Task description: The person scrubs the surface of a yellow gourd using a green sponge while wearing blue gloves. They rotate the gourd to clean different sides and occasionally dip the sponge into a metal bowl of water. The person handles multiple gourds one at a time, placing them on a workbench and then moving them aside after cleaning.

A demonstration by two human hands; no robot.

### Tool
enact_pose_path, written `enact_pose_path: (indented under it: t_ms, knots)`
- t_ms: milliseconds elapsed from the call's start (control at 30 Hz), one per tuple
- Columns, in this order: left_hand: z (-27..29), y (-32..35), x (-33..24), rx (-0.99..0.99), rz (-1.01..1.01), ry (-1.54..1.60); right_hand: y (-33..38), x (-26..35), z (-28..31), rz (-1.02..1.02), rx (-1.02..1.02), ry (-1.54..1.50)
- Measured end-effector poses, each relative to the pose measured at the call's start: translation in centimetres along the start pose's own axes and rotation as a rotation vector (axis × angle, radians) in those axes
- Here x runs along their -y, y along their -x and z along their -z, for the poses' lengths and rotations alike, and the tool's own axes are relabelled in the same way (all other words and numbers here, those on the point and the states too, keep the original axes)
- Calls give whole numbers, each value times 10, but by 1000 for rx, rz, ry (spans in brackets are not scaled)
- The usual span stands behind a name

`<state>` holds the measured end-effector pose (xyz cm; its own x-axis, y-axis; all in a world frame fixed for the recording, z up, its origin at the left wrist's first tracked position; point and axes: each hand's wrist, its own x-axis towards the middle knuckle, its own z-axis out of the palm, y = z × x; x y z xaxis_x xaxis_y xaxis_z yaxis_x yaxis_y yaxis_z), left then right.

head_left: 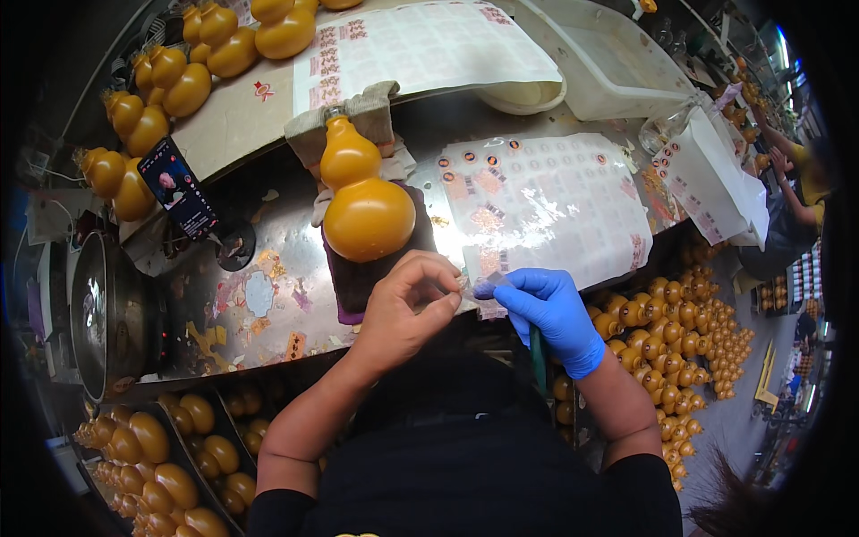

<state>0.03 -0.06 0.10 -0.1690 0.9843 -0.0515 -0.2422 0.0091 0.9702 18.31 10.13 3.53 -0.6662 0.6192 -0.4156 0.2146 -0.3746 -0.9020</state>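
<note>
My bare left hand point(408, 307) is closed in a pinch over the table's front edge; what its fingertips hold, if anything, is too small to make out. Close beside it, my blue-gloved right hand point(550, 313) pinches a small see-through decal piece point(487, 287) with a dark mark. Beyond my left hand, a glossy amber gourd-shaped piece point(369, 219) lies on a dark purple cloth, its neck end against folded grey cloths point(369, 112). To its right lies a translucent decal sheet point(555, 201) with rows of printed marks, several of them bolder.
Further amber gourds point(188, 89) line the back left, and many more hang or stand below right point(667, 336) and lower left point(148, 456). A phone point(176, 190) leans on a stand near a metal pan point(112, 313). A white tub point(617, 63) stands behind; another person works far right.
</note>
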Motion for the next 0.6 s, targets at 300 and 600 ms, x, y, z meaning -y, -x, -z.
enact_pose_path:
  t_ms: [300, 600]
  knots:
    - [0, -4, 1, -8, -55, -122, -1, 1, 3, -55, 45, -36]
    - [5, 2, 4, -10, -46, -24, -4, -2, 2, -98, 47, -28]
